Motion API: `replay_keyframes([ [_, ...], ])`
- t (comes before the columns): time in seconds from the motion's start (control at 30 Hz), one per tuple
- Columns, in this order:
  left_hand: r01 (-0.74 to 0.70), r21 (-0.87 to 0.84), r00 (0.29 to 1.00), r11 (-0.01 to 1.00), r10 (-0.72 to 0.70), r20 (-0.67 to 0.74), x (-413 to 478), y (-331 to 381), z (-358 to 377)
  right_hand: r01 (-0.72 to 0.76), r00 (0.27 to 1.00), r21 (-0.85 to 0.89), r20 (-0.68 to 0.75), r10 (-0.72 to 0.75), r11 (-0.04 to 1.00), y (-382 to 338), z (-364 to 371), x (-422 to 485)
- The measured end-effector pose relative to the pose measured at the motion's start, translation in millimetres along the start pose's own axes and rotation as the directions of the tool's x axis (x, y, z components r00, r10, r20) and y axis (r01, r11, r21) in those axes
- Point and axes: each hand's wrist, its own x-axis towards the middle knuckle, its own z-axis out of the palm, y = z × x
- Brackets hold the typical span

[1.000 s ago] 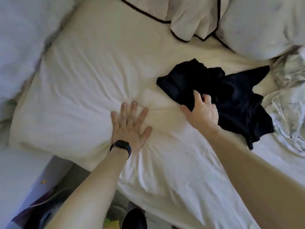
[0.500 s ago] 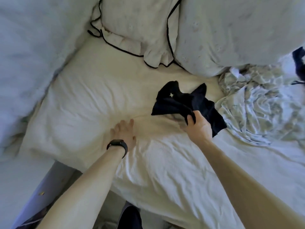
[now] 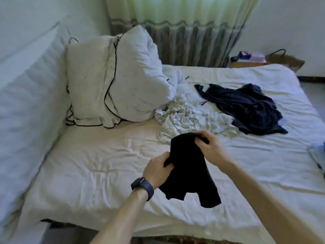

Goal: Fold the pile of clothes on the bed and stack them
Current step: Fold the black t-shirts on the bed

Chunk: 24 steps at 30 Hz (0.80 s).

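Observation:
A small black garment (image 3: 189,171) hangs above the bed (image 3: 91,166), held up between both hands. My left hand (image 3: 158,170), with a dark watch on its wrist, grips the garment's left edge. My right hand (image 3: 210,148) pinches its upper right corner. Behind them a crumpled white patterned garment (image 3: 190,120) lies on the sheet. A dark navy garment (image 3: 246,106) is spread out farther back on the right. A pale blue piece of clothing (image 3: 318,155) shows at the right edge.
Two white pillows (image 3: 114,87) with black piping stand at the head of the bed on the left. A padded headboard (image 3: 26,95) runs along the left side. Curtains (image 3: 184,32) hang behind, and a brown bag (image 3: 284,60) sits past the far bed edge.
My right hand lifted the black garment off the sheet and toward me. My left hand left the mattress and took hold of the garment. The view rose to show the whole bed.

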Motion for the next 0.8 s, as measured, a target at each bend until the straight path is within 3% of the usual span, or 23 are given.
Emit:
replay_keyframes([
  [0.1,-0.091,0.008,0.995,0.996,0.092,-0.038,-15,46,-8,-0.042,0.999,0.073,0.004,0.041,0.997,0,-65,-36],
  [0.23,-0.167,0.051,0.983,0.985,0.171,-0.073,-18,100,-34,-0.010,0.986,0.050,-0.163,0.018,0.999,1,-124,-68],
  [0.33,-0.164,-0.027,0.979,0.986,0.159,-0.126,-12,139,-49,0.031,0.938,0.064,-0.346,-0.007,0.997,1,-157,-86],
  [0.43,-0.131,-0.098,0.982,0.987,0.116,-0.147,-3,180,-59,0.109,0.914,0.135,-0.402,-0.046,0.985,2,-159,-107],
  [0.53,-0.147,-0.071,0.982,0.987,0.137,-0.128,6,214,-60,0.153,0.963,0.153,-0.244,-0.113,0.976,-1,-128,-123],
  [0.6,-0.150,-0.065,0.982,0.987,0.141,-0.124,10,232,-61,0.095,0.995,0.197,-0.046,-0.088,0.976,-4,-102,-126],
  [0.67,-0.161,-0.088,0.981,0.983,0.149,-0.124,15,243,-66,-0.002,0.998,0.317,0.062,-0.019,0.948,-10,-84,-121],
  [0.8,-0.172,-0.138,0.975,0.975,0.148,-0.164,22,250,-86,-0.046,0.997,0.541,-0.032,0.075,0.840,-21,-83,-102],
])
